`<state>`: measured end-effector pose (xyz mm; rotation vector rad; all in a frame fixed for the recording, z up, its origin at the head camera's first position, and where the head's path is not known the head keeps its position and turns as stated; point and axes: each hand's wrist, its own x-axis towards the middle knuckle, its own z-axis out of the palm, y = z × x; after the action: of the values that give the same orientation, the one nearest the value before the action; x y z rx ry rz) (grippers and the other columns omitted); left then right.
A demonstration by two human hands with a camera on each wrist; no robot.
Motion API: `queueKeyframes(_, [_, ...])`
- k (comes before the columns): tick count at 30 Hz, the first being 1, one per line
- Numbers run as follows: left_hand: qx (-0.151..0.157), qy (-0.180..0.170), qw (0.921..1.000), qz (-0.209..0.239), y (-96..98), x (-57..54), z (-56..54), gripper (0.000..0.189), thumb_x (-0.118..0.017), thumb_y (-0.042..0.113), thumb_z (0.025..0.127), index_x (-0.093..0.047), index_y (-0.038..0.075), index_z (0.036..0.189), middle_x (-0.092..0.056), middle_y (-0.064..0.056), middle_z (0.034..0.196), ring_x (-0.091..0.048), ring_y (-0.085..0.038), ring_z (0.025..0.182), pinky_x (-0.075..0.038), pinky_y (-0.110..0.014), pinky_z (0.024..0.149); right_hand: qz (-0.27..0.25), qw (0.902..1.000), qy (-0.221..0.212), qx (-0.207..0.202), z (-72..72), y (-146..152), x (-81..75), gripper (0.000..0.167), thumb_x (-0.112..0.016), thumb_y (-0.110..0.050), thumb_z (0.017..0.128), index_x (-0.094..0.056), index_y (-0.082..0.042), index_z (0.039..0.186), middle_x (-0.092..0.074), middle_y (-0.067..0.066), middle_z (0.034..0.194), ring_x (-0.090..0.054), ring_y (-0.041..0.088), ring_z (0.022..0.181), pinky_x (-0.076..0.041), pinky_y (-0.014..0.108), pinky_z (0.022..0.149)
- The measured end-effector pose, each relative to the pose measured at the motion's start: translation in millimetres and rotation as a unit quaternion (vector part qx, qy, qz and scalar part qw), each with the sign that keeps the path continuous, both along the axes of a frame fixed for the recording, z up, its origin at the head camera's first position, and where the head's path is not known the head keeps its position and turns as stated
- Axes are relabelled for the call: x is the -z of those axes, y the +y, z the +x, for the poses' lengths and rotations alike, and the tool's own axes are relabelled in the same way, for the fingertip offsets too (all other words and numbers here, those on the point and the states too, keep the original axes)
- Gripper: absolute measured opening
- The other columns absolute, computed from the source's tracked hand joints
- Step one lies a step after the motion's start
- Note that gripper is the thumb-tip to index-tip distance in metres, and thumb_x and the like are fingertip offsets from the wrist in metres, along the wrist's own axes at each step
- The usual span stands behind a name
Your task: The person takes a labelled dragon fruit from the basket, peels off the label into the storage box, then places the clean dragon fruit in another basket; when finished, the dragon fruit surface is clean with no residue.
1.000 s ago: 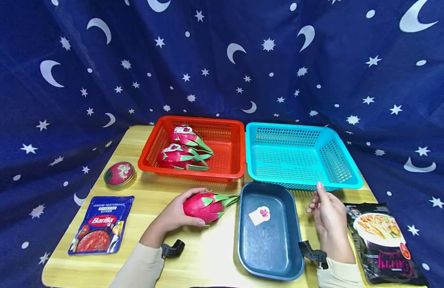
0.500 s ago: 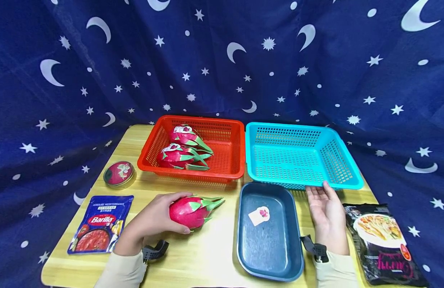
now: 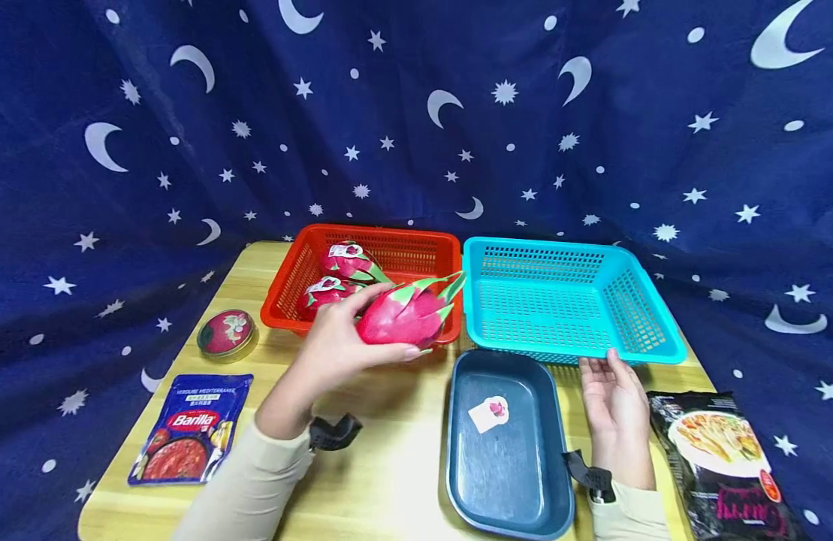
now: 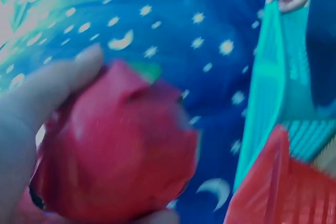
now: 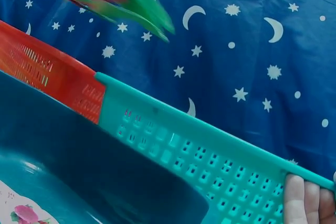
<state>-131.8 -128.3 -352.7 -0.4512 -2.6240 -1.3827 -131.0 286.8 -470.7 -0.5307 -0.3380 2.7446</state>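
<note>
My left hand (image 3: pixel 342 342) grips a pink dragon fruit (image 3: pixel 404 314) with green leaf tips, raised in front of the red basket (image 3: pixel 276 308). Thumb and fingers lie on either side of the fruit, which fills much of the left wrist view (image 4: pixel 121 145). Two more dragon fruits, an upper one (image 3: pixel 351 263) and a lower one (image 3: pixel 324 294), lie inside that basket, the lower partly hidden by my hand. At the turquoise basket (image 3: pixel 571 359), my right hand (image 3: pixel 617 406) holds the front rim, thumb on top. Its fingers (image 5: pixel 295 198) lie against the outer wall.
A dark blue tray (image 3: pixel 457 451) with a sticker (image 3: pixel 489 413) stands between my hands. At the left are a round tin (image 3: pixel 227 336) and a blue Barilla pouch (image 3: pixel 189 432). A black curry packet (image 3: pixel 727 458) lies at the right. A starry curtain (image 3: pixel 416 113) hangs behind.
My left hand first drew the dragon fruit left, then raised it toward the red basket. My right hand has come up to the turquoise basket's front rim and taken hold.
</note>
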Motion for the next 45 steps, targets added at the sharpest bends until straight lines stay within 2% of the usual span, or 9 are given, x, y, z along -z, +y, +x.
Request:
queueKeyframes(6, [-0.023, 0.031, 0.9989, -0.028, 95.6, 8.8, -52.0, 0.093, -0.094, 0.062, 0.069, -0.063, 0.013, 0.141, -0.072, -0.004, 0.112, -0.065, -0.019, 0.093, -0.057, -0.031, 0.074, 0.013, 0.9999, 0.004, 0.002, -1.9, -1.2, 5.3, 0.009, -0.064, 0.010, 0.100, -0.056, 0.008, 0.097, -0.057, 0.020, 0.090, -0.062, 0.031, 0.079, -0.060, 0.044, 0.084])
queueKeyframes(10, [-0.031, 0.048, 0.9919, -0.114, 154.6, 24.9, -84.3, 0.088, -0.093, 0.062, 0.072, -0.062, 0.008, 0.134, -0.072, -0.005, 0.101, -0.065, -0.017, 0.083, -0.054, -0.026, 0.065, 0.020, 0.9997, 0.015, 0.003, -0.7, -2.3, 7.8, 0.008, -0.063, 0.010, 0.100, -0.056, 0.009, 0.098, -0.058, 0.021, 0.090, -0.062, 0.032, 0.079, -0.060, 0.044, 0.084])
queueKeyframes(17, [-0.090, 0.011, 0.9657, -0.243, 223.6, 55.2, -109.4, 0.090, -0.087, 0.066, 0.077, -0.060, 0.006, 0.139, -0.059, -0.012, 0.118, -0.065, -0.023, 0.097, -0.058, -0.029, 0.079, 0.047, 0.9986, 0.025, 0.006, 4.0, -3.3, 10.4, 0.009, -0.062, 0.007, 0.102, -0.055, 0.008, 0.096, -0.058, 0.020, 0.089, -0.063, 0.030, 0.080, -0.059, 0.042, 0.086])
queueKeyframes(23, [-0.107, 0.030, 0.9459, -0.305, 234.0, 72.4, -107.7, 0.089, -0.081, 0.064, 0.083, -0.056, 0.004, 0.144, -0.052, -0.014, 0.124, -0.058, -0.025, 0.101, -0.060, -0.030, 0.075, 0.053, 0.9978, 0.038, -0.008, 4.1, -4.2, 11.3, 0.009, -0.062, 0.006, 0.102, -0.055, 0.008, 0.097, -0.058, 0.020, 0.090, -0.063, 0.030, 0.082, -0.059, 0.041, 0.089])
queueKeyframes(29, [-0.104, 0.070, 0.9145, -0.385, 235.1, 75.3, -100.0, 0.088, -0.078, 0.070, 0.082, -0.062, 0.003, 0.137, -0.055, -0.013, 0.117, -0.058, -0.024, 0.097, -0.061, -0.031, 0.069, 0.039, 0.9977, 0.054, -0.015, 5.6, -2.5, 9.3, 0.008, -0.060, 0.008, 0.102, -0.057, 0.009, 0.095, -0.059, 0.021, 0.088, -0.064, 0.032, 0.080, -0.059, 0.043, 0.087])
queueKeyframes(34, [-0.073, 0.035, 0.8846, -0.459, 242.2, 67.7, -100.4, 0.073, -0.078, 0.077, 0.078, -0.076, 0.014, 0.115, -0.064, -0.007, 0.102, -0.064, -0.020, 0.087, -0.059, -0.032, 0.064, 0.031, 0.9974, 0.062, -0.019, 5.6, 0.1, 8.5, 0.008, -0.059, 0.008, 0.103, -0.058, 0.009, 0.096, -0.060, 0.022, 0.088, -0.065, 0.032, 0.080, -0.060, 0.043, 0.087])
queueKeyframes(38, [-0.059, 0.000, 0.8652, -0.498, 246.2, 61.4, -102.3, 0.071, -0.077, 0.079, 0.077, -0.077, 0.019, 0.116, -0.069, -0.007, 0.106, -0.065, -0.020, 0.091, -0.058, -0.031, 0.068, 0.025, 0.9970, 0.068, -0.028, 5.1, 0.6, 9.4, 0.010, -0.059, 0.008, 0.103, -0.059, 0.009, 0.094, -0.061, 0.022, 0.086, -0.066, 0.033, 0.079, -0.060, 0.043, 0.087])
queueKeyframes(42, [-0.043, -0.011, 0.8580, -0.512, 245.9, 60.7, -101.5, 0.075, -0.072, 0.079, 0.081, -0.075, 0.020, 0.126, -0.067, -0.010, 0.118, -0.060, -0.025, 0.104, -0.059, -0.030, 0.073, 0.027, 0.9966, 0.072, -0.029, 5.2, 0.2, 9.6, 0.010, -0.059, 0.008, 0.103, -0.058, 0.010, 0.094, -0.061, 0.022, 0.087, -0.066, 0.032, 0.080, -0.060, 0.043, 0.088])
queueKeyframes(45, [-0.028, 0.026, 0.8613, -0.507, 240.9, 61.5, -100.6, 0.072, -0.068, 0.081, 0.083, -0.076, 0.020, 0.121, -0.064, -0.009, 0.120, -0.054, -0.025, 0.110, -0.056, -0.028, 0.079, 0.031, 0.9963, 0.074, -0.030, 5.4, -0.1, 9.3, 0.009, -0.059, 0.008, 0.103, -0.058, 0.010, 0.095, -0.061, 0.022, 0.087, -0.066, 0.032, 0.080, -0.060, 0.043, 0.088])
